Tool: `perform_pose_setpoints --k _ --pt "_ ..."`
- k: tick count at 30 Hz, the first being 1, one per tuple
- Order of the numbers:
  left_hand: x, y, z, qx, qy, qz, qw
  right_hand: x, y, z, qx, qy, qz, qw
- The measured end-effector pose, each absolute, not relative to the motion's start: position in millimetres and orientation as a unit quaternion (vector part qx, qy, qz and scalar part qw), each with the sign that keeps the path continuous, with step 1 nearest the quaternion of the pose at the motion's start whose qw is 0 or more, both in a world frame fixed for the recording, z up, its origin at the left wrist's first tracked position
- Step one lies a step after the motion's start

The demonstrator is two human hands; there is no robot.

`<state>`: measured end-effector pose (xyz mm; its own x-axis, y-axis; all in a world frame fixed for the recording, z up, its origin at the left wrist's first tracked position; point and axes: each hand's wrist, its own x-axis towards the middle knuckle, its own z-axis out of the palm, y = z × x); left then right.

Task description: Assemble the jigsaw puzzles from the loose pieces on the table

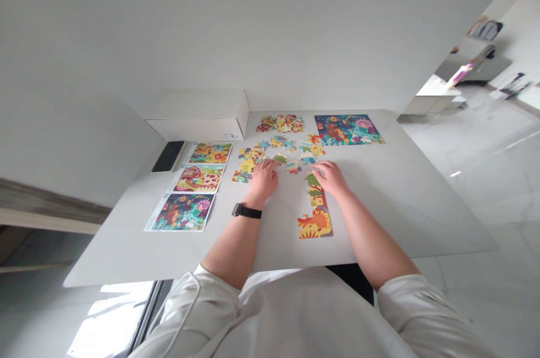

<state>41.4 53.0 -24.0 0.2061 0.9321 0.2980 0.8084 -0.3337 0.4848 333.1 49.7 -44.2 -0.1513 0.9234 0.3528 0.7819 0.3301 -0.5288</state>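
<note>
My left hand [265, 176] rests palm down among loose jigsaw pieces, fingers stretched forward and lying flat. Its fingertips are close to a green jigsaw piece [280, 159], and yellow pieces [247, 165] lie to its left. My right hand [331, 178] is over the upper end of a joined strip of jigsaw pieces [319, 220], which has an orange lion at its lower end. Its fingers point left and are slightly apart, by the strip's green top piece [313, 180]. Blue-and-white pieces [293, 167] lie between the two hands.
A heap of reddish pieces [280, 123] lies at the back, beside a dark, colourful finished puzzle [350, 129]. On the left are three picture sheets [198, 178], a black phone [168, 156] and a white box [198, 116] against the wall. The table's [400, 200] right edge borders the floor.
</note>
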Motion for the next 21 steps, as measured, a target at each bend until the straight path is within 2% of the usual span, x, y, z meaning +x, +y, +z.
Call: perform_pose_setpoints --k 3,7,11,21 --pt "44 50 -14 0.739 0.557 0.354 0.136 338 53 -39 -0.578 -0.719 0.125 0.365" --pt "44 49 4 0.645 0.592 0.422 0.236 348 57 -32 -0.615 -0.640 0.180 0.424" --pt "42 49 20 0.594 0.630 0.405 0.294 352 57 -27 -0.632 -0.610 0.197 0.436" --pt "20 36 33 0.616 0.665 0.327 0.269 346 47 -17 -0.647 -0.602 0.209 0.418"
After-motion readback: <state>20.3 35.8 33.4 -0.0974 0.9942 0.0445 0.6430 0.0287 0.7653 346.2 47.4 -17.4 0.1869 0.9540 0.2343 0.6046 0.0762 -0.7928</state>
